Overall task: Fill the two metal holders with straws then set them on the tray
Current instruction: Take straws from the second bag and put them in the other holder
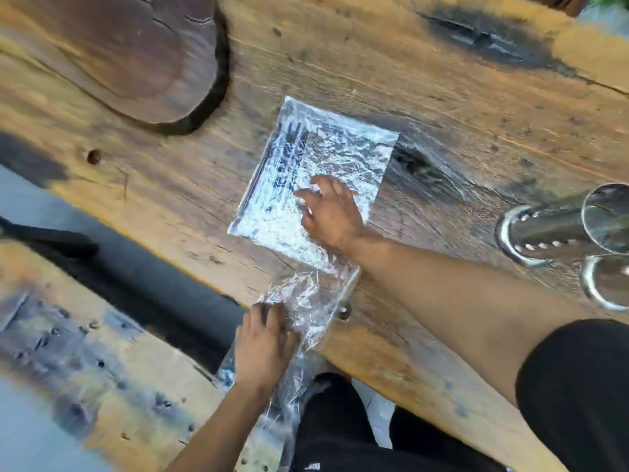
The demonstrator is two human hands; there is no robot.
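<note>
Straw bag [306, 172] under right-hand fingers [308, 194].

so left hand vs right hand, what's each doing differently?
The left hand is near the table edge, fingers closed on the crinkled open end of the plastic bag; the right hand is further out, fingers spread on the bag's flat part. The left arm comes up from below the edge; the right arm stretches across the tabletop. Both are bare and touching the same bag. Neither is touching the metal holders.

Rough, weathered wooden table [391, 63], crinkled glossy clear plastic bag [316, 165], and shiny polished metal holders [544, 229].
</note>
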